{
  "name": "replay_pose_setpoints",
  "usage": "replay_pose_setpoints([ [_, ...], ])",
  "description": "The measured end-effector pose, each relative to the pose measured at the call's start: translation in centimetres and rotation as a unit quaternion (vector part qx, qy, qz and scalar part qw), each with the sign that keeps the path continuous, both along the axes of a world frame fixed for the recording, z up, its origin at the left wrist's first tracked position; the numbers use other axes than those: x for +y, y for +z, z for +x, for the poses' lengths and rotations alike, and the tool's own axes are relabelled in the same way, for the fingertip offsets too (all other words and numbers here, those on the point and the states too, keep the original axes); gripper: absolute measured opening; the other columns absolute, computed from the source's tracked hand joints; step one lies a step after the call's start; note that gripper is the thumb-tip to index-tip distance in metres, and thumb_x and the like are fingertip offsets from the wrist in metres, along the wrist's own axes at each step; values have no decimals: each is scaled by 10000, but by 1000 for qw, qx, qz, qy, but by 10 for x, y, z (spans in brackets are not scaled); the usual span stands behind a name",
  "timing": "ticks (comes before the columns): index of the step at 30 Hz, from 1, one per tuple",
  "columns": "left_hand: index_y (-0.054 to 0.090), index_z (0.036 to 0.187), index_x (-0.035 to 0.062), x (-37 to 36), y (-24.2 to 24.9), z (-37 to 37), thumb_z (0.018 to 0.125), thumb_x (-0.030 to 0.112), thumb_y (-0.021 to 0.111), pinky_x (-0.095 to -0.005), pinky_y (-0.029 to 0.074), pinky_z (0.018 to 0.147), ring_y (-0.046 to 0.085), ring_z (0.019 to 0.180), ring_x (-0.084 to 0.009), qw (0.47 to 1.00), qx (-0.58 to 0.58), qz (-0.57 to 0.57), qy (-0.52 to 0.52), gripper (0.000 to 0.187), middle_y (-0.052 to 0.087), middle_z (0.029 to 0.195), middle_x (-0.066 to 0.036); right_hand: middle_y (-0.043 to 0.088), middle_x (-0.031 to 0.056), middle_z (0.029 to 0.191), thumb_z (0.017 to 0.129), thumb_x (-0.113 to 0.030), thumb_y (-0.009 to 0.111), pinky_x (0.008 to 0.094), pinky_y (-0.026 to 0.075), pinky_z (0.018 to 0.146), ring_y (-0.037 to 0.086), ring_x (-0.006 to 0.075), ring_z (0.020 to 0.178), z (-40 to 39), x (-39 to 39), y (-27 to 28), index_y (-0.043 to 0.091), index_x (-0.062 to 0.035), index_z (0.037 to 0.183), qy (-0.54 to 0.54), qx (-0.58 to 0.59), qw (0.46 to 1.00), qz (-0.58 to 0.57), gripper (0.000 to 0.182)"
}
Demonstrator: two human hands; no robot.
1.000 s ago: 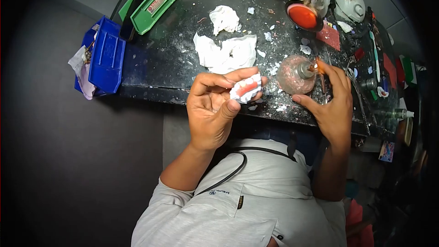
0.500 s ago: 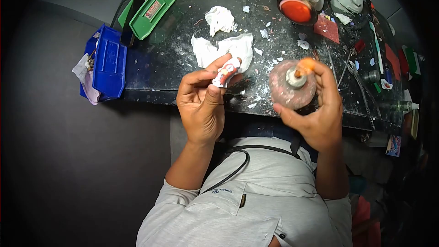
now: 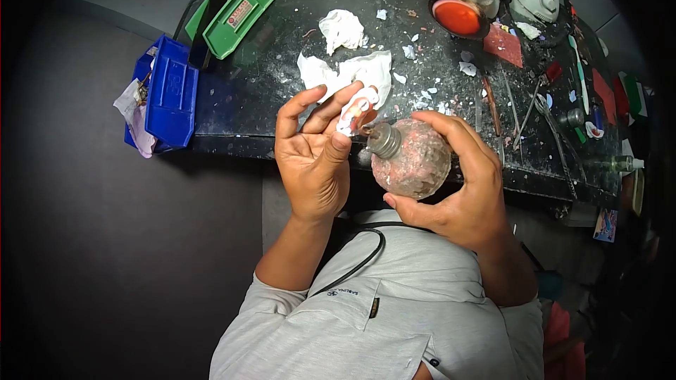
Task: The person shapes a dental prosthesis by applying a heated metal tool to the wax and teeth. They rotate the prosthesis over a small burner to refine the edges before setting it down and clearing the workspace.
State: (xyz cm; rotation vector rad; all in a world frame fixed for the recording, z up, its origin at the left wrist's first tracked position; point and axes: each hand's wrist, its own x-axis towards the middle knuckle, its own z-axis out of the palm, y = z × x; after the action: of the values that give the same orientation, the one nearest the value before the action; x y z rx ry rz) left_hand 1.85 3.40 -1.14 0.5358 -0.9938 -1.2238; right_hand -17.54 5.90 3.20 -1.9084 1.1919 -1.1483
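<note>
A small white-and-red dental cast point(image 3: 356, 109) is pinched in the grip of the left hand point(image 3: 313, 158). A round glass burner point(image 3: 412, 158) is clasped in the right hand's point(image 3: 465, 193) grip, tilted, its metal neck just beside the cast. Both are held above the edge of the speckled worktop point(image 3: 282, 77), near crumpled tissue point(image 3: 348, 74).

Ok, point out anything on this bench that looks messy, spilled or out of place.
White chips and dust are scattered over the dark benchtop, thickest around the crumpled tissues. The blue bin overhangs the bench's edge. The round glass lamp in the right hand is tilted toward the dental cast pinched in the left hand.
</note>
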Motion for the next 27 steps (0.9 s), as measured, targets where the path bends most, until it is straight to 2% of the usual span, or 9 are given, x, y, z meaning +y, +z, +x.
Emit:
replay_pose_setpoints([
  [15,382,1364,30,-1,-5,1,935,140,671,-559,476,1037,560,1242,-417,1000,-13,-13,7,529,481,1376,-347,632,167,1084,596,-185,897,360,543,833,663,273,965,1,-1,5,575,37,1218,-3,2,1000,-10,735],
  [16,382,1364,30,-1,-4,0,935,140,671,-559,476,1037,560,1242,-417,1000,-13,-13,7,529,481,1376,-347,638,169,1099,572,-172,900,361,526,868,659,274,993,1,0,5,581,30,1225,-8,-2,1000,6,753],
  [18,432,1306,-11,0,-2,-3,889,63,725,-460,467,1065,556,1259,-388,999,51,7,3,515,520,1316,-377,645,170,1114,549,-158,903,362,510,903,656,274,1021,1,0,5,587,24,1231,-12,-6,1000,22,773],
  [19,432,1306,-11,0,-2,-2,889,63,725,-460,467,1065,556,1259,-388,999,51,7,3,515,520,1316,-377,646,169,1112,549,-158,903,361,510,901,656,273,1018,0,0,5,589,23,1229,-14,-2,1000,18,771],
  [24,485,1249,-8,-1,-3,-1,938,80,664,-477,518,1014,607,1190,-368,999,44,-3,1,370,554,1304,-323,636,163,1076,592,-190,897,363,540,835,662,271,962,-2,0,4,584,24,1214,-1,11,1000,0,728],
  [27,513,1196,9,-1,-3,1,974,110,612,-498,549,969,630,1149,-369,997,66,24,-18,264,564,1295,-309,650,154,1054,594,-189,900,358,539,835,669,257,945,-7,-1,4,597,20,1192,-46,18,999,-11,702],
])
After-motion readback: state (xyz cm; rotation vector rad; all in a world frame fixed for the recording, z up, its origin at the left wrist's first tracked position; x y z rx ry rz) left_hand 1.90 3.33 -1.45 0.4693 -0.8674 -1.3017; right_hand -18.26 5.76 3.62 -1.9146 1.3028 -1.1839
